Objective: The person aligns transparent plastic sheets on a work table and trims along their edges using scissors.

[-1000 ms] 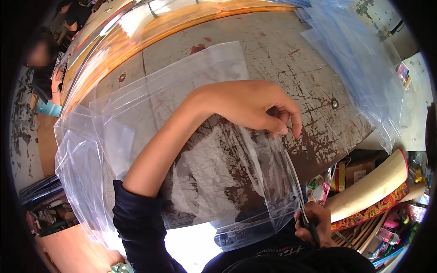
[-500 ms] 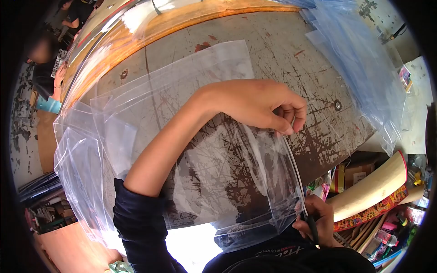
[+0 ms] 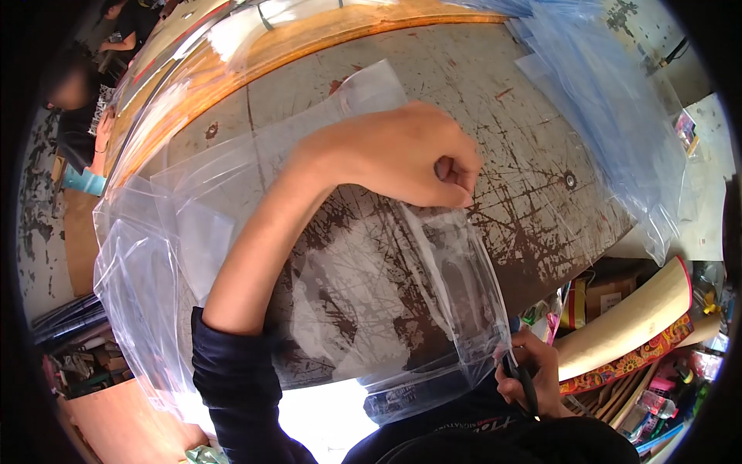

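My left hand (image 3: 410, 158) reaches across the worktable with its fingertips pinched at the far end of a clear plastic sheet (image 3: 456, 271). The sheet's right edge runs from those fingers down towards my body. At its near end, my right hand (image 3: 537, 371) is wrapped around black-handled scissors (image 3: 528, 387). Their blades are against the sheet's edge and largely hidden by plastic and fingers. More clear plastic (image 3: 139, 286) lies in loose folds to the left of my forearm, and another piece (image 3: 375, 85) shows beyond my wrist.
The scratched grey tabletop (image 3: 525, 147) has a stack of bluish plastic sheets (image 3: 595, 100) on its right side. Below the right edge are a cream roll (image 3: 634, 317) and assorted clutter. Another person (image 3: 77, 139) is at the far left, with one more behind.
My left hand has moved left and slightly away from me, and the pinched end of the plastic has shifted with it. My right hand with the scissors has barely moved.
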`<state>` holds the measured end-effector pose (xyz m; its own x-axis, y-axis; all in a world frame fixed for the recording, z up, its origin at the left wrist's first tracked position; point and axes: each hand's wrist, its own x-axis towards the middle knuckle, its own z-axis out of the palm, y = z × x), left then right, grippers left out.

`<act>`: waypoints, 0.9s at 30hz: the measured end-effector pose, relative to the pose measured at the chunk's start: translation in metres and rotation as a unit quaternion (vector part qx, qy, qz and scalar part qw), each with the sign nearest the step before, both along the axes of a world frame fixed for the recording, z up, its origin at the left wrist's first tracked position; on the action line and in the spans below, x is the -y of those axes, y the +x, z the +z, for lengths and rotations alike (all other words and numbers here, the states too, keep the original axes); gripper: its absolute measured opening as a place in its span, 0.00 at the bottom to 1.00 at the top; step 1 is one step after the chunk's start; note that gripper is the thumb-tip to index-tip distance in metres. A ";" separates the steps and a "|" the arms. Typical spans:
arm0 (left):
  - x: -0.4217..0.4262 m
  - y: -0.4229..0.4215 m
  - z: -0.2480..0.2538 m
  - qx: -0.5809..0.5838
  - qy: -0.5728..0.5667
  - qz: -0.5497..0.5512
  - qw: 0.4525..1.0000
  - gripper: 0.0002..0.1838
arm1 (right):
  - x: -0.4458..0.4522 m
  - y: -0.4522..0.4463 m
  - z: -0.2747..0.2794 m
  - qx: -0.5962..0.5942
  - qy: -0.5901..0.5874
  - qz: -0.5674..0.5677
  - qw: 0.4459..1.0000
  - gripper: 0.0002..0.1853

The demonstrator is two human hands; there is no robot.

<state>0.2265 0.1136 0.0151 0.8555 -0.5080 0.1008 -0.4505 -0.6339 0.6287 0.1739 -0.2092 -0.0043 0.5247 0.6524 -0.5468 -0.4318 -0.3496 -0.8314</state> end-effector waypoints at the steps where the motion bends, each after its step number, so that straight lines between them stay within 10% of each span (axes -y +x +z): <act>1: -0.002 0.002 -0.001 0.000 -0.001 0.000 1.000 0.06 | 0.000 0.001 0.001 0.000 -0.001 0.000 1.000 0.26; 27: 0.004 0.006 -0.011 -0.152 -0.175 0.005 0.973 0.09 | -0.018 0.004 0.009 0.021 -0.003 -0.029 0.999 0.26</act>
